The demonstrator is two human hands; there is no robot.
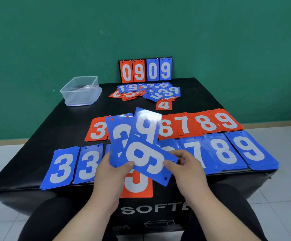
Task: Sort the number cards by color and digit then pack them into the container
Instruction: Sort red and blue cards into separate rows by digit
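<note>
1. The left hand [113,171] grips a fan of blue cards [118,134] over the middle of the near edge of the black box [71,119], thumb on the front and fingers behind.
2. The right hand [184,166] pinches the right end of the front card, a tilted blue 9 card [144,159]. The thumb is on its face and the fingers are curled behind it.
3. Key relation: the blue 9 pile [251,150] sits at the near right corner, well to the right of both hands. The right hand is the nearer one.
4. The held 9's long axis runs left to lower right, almost crosswise. The pile's long axis runs near to far, so the card likely needs a turn before it drops.
5. The container [81,91] is at the far left corner, well away from the hands. Its contents are too blurred to name.
6. The unsorted heap [148,92] lies at the far edge, in front of the scoreboard [145,70].
7. Hidden: the hands and fan cover the middle of both sorted rows, so those piles cannot be read.
8. A red card [136,186] hangs over the near edge under the hands. It is possibly a 5, but its top is covered.
9. How many cards are in the fan cannot be told.
</note>
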